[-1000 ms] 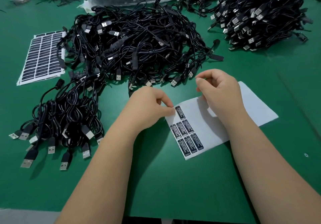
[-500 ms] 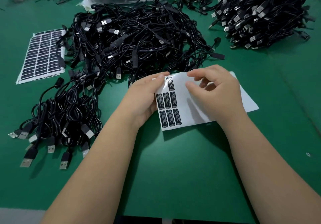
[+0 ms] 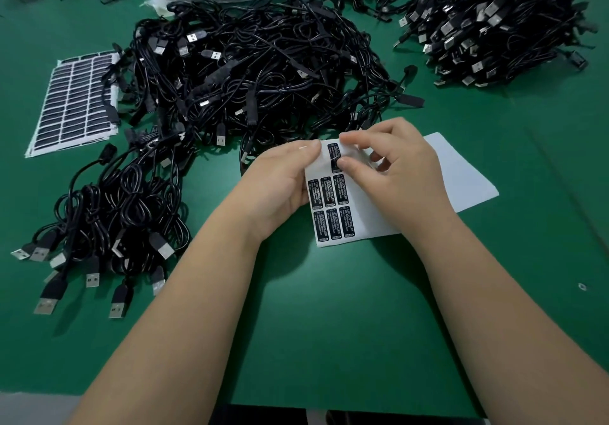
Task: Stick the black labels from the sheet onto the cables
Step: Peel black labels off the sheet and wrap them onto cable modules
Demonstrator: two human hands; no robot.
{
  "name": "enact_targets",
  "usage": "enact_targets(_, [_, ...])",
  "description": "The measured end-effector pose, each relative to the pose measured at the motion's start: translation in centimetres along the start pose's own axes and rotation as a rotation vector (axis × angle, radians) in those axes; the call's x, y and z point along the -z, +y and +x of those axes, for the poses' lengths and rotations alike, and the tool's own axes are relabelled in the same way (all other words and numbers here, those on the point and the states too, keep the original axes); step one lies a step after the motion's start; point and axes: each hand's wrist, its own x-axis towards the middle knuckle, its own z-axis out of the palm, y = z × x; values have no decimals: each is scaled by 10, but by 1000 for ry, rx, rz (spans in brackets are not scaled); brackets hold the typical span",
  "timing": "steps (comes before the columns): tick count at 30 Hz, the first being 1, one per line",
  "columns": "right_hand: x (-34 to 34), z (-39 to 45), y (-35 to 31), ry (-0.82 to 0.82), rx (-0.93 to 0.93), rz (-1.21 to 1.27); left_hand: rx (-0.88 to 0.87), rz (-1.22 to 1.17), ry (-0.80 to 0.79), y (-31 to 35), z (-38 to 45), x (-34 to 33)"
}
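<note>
The left hand (image 3: 280, 180) grips the left edge of the white backing sheet (image 3: 461, 177) over the green bench (image 3: 329, 309). The right hand (image 3: 398, 167) pinches the top black rectangular label (image 3: 333, 155) — six more labels sit below. The tangled black USB cables (image 3: 250, 75) lie just behind.

White sheet (image 3: 428, 190), held raised just before the central cable pile (image 3: 257, 71), carries seven black labels (image 3: 333, 213): two rows of three, one above.

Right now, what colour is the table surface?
Green, clearest in the head view.
</note>
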Motion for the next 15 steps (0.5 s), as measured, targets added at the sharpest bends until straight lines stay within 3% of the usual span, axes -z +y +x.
enact_targets(15, [2,-3,-5,29,-15,24,30,64,79,-3,5,2])
